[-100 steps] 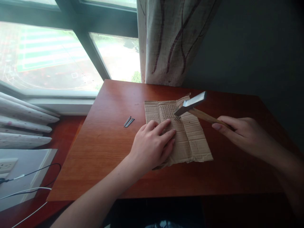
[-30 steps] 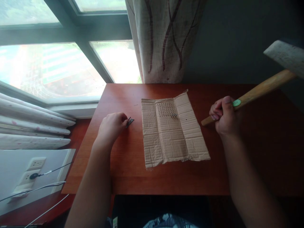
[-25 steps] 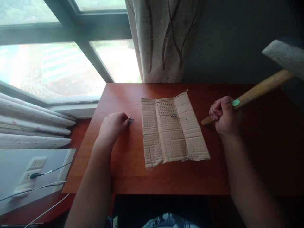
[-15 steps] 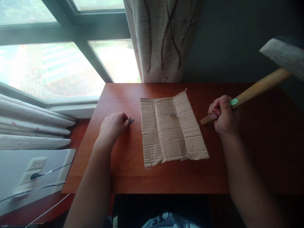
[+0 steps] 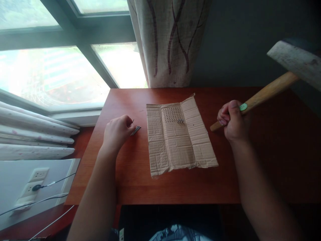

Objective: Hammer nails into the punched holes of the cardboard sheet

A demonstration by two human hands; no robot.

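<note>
My left hand (image 5: 119, 130) is closed in a pinch, with a nail (image 5: 133, 121) sticking up from its fingertips. Just below those fingers, several dark nails (image 5: 135, 130) lie side by side on the wooden table. My right hand (image 5: 233, 118) grips the wooden handle of a hammer (image 5: 273, 87), whose head is raised at the upper right and partly cut off by the frame. Between both hands lies a creased piece of cardboard (image 5: 180, 144). It bears a grid of small holes, and several nails (image 5: 180, 121) stand in it at the grid's near right corner.
The reddish wooden table (image 5: 135, 187) runs back to a patterned curtain (image 5: 173, 43) and a dark wall. A window (image 5: 62, 77) and a white curtain (image 5: 32, 130) are on the left. Below them a plug with cables sits in a wall socket (image 5: 37, 185).
My left hand has lifted slightly off the row of nails and now pinches one nail. The hammer in my right hand has stayed nearly in place; the view has shifted a little.
</note>
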